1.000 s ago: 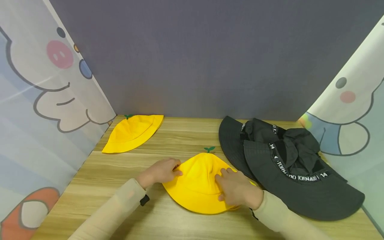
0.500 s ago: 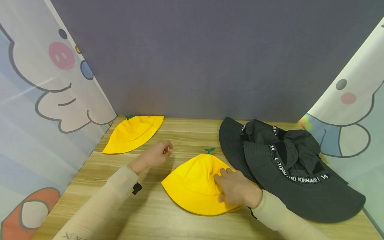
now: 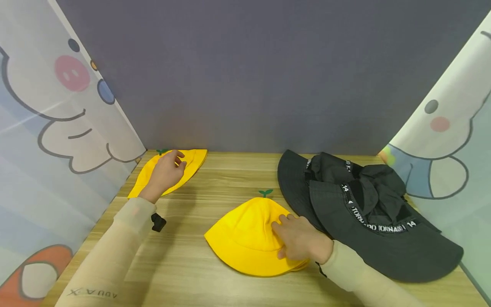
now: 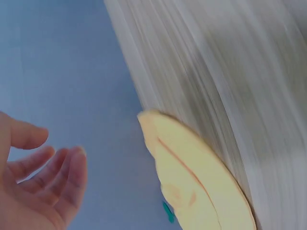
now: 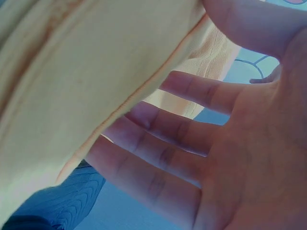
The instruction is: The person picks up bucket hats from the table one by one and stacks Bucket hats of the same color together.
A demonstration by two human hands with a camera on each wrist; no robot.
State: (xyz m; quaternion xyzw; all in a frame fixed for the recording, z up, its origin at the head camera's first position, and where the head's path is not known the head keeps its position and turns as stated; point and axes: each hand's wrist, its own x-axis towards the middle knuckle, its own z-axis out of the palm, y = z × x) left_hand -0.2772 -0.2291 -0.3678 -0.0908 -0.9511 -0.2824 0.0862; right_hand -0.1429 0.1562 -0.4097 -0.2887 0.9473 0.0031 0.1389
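A yellow bucket hat point(image 3: 249, 234) with a green sprout on its crown rests on the table before me. My right hand point(image 3: 303, 239) holds its right side. In the right wrist view the fingers point(image 5: 172, 129) pass behind the hat's fabric point(image 5: 96, 72), which hides their tips. Farther back on the left lies a second yellow bucket hat point(image 3: 195, 160), also with a sprout. Over this one hovers my left hand point(image 3: 166, 172), fingers loosely bent and holding nothing. In the left wrist view that hand point(image 4: 48, 182) appears apart from the hat point(image 4: 192, 167).
Black bucket hats point(image 3: 383, 256) with white-lettered bands overlap at the right, near the yellow hat in front. A grey wall point(image 3: 245, 76) closes off the back of the wooden table point(image 3: 180, 264). Cartoon-printed panels point(image 3: 57, 128) stand along both sides.
My left hand has let go of the near yellow hat and moved back and left, over the far yellow hat. The right hand has stayed on the near hat.
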